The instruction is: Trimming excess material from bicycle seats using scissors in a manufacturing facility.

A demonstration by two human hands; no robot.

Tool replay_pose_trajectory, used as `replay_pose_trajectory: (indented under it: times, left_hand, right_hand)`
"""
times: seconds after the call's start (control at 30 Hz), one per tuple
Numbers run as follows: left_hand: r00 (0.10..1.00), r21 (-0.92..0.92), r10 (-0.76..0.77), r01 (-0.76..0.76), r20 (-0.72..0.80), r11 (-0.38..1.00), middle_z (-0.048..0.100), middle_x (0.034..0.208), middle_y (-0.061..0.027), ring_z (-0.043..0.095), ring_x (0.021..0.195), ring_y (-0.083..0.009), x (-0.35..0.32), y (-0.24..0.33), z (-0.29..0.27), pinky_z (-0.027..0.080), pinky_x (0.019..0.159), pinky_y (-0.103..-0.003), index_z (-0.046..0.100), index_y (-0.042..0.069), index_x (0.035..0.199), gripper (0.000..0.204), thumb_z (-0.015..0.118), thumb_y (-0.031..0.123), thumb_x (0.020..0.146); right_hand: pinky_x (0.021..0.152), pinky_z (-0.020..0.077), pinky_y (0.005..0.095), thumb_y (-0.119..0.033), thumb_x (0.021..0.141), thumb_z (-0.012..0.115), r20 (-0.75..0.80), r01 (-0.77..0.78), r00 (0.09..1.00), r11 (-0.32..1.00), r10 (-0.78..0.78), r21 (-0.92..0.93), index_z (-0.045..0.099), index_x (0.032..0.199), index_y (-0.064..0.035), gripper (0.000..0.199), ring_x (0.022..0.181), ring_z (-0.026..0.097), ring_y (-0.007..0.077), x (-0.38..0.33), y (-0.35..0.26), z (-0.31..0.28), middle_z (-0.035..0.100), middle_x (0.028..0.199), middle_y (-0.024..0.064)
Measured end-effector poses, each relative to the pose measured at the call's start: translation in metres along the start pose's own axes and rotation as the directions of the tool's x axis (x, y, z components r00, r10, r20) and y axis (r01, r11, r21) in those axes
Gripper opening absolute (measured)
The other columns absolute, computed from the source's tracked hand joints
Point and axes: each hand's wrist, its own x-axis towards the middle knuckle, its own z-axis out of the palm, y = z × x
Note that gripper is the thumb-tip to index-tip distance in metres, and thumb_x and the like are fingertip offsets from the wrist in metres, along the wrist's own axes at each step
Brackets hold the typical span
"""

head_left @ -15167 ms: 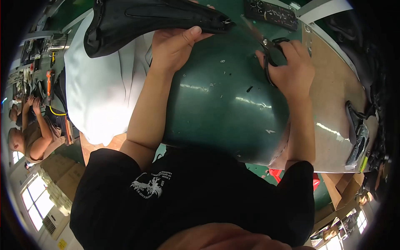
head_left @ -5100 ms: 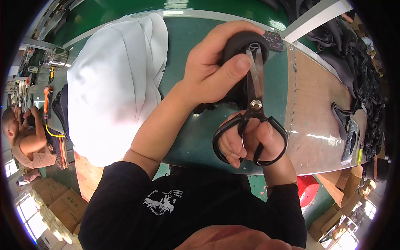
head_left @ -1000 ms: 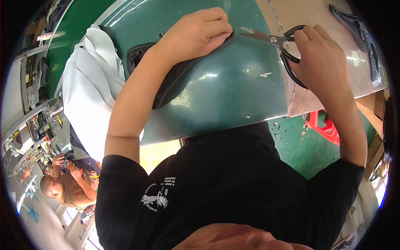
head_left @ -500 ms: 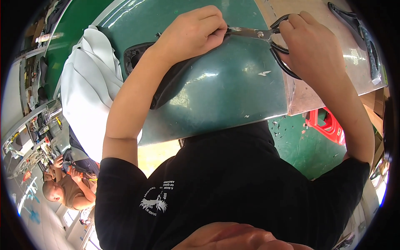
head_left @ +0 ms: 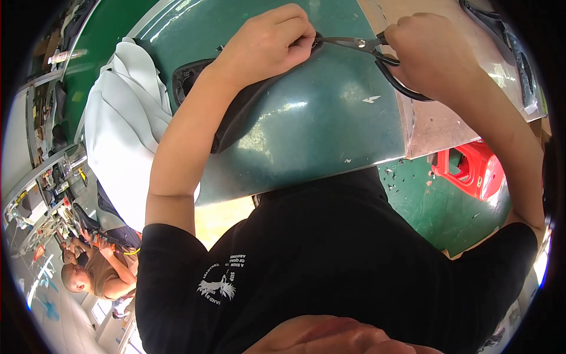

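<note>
My left hand [head_left: 272,45] is closed in a pinch on the far right end of a long black piece with a soft, leather-like look [head_left: 244,115]. The piece lies slantwise across the green tabletop, partly covered by my left forearm; its left end has a raised, folded rim. In my right hand [head_left: 433,56] is a pair of scissors [head_left: 359,43] with black handles, my fingers closed round them. The blades point left, their tips meeting the end of the black piece by my left fingertips. Whether they cut into it is hard to make out.
White sheets [head_left: 127,112] drape over the table's left side. A brownish board [head_left: 439,127] covers the right part, with black pieces [head_left: 501,35] on it. A red plastic stool [head_left: 471,171] stands on the floor below right. Another person [head_left: 97,274] works at far left.
My right hand has turned slightly, tilting the scissors, and the blades look more nearly closed. My right elbow has swung outward. The left hand has shifted slightly left with the black piece.
</note>
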Motion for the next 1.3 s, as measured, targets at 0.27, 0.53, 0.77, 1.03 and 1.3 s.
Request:
replay_pose_trajectory:
  times: [0.27, 0.53, 0.77, 1.03, 1.3]
  left_hand:
    - [0.813, -0.124, -0.516, 0.561, 0.268, 0.819, 0.058, 0.085, -0.0113, 0.059, 0.067, -0.0236, 0.024, 0.030, -0.028, 0.049, 0.060, -0.033, 0.064, 0.000, 0.086, 0.008, 0.071, -0.002, 0.083]
    - [0.933, 0.001, -0.316, 0.320, 0.173, 0.947, 0.060, 0.094, -0.0135, 0.062, 0.080, -0.0302, 0.023, 0.025, -0.019, 0.052, 0.071, -0.037, 0.065, -0.001, 0.093, 0.016, 0.077, 0.008, 0.086]
    - [0.979, 0.064, -0.081, 0.070, 0.189, 0.995, 0.059, 0.099, -0.0162, 0.063, 0.086, -0.0345, 0.017, 0.018, -0.017, 0.053, 0.076, -0.039, 0.062, -0.001, 0.098, 0.014, 0.071, 0.007, 0.090]
    - [0.975, 0.057, -0.132, 0.123, 0.178, 0.991, 0.058, 0.101, -0.0184, 0.061, 0.091, -0.0372, 0.006, 0.010, -0.010, 0.052, 0.081, -0.039, 0.059, 0.001, 0.097, 0.010, 0.066, 0.005, 0.091]
    - [0.786, 0.037, -0.506, 0.529, 0.355, 0.848, 0.057, 0.101, -0.0192, 0.060, 0.092, -0.0378, 0.026, 0.034, -0.024, 0.052, 0.082, -0.039, 0.059, 0.000, 0.098, 0.009, 0.064, 0.003, 0.092]
  right_hand:
    - [0.072, 0.0536, 0.0438, -0.028, 0.079, 0.081, -0.184, -0.019, 0.983, 0.999, 0.025, 0.032, 0.071, 0.088, -0.0008, 0.031, 0.084, 0.067, 0.0331, -0.018, 0.003, -0.002, 0.067, 0.081, 0.0128]
    - [0.071, 0.0543, 0.0439, -0.024, 0.078, 0.081, -0.168, -0.108, 0.980, 0.994, 0.109, 0.018, 0.071, 0.090, -0.0021, 0.026, 0.084, 0.067, 0.0323, -0.029, 0.004, -0.002, 0.068, 0.084, 0.0127]
    - [0.071, 0.0549, 0.0421, -0.024, 0.078, 0.081, -0.165, -0.091, 0.981, 0.994, 0.099, 0.052, 0.071, 0.089, -0.0028, 0.026, 0.084, 0.067, 0.0301, -0.029, -0.001, 0.006, 0.068, 0.084, 0.0108]
    - [0.071, 0.0547, 0.0411, -0.027, 0.078, 0.081, -0.193, -0.045, 0.980, 0.999, 0.039, -0.027, 0.068, 0.086, -0.0035, 0.028, 0.086, 0.066, 0.0283, -0.012, -0.002, 0.006, 0.065, 0.084, 0.0091]
    - [0.077, 0.0565, 0.0384, -0.027, 0.074, 0.073, 0.111, 0.018, 0.994, 0.993, -0.005, -0.115, 0.074, 0.085, -0.0031, 0.026, 0.085, 0.069, 0.0290, 0.011, -0.006, -0.019, 0.072, 0.084, 0.0119]
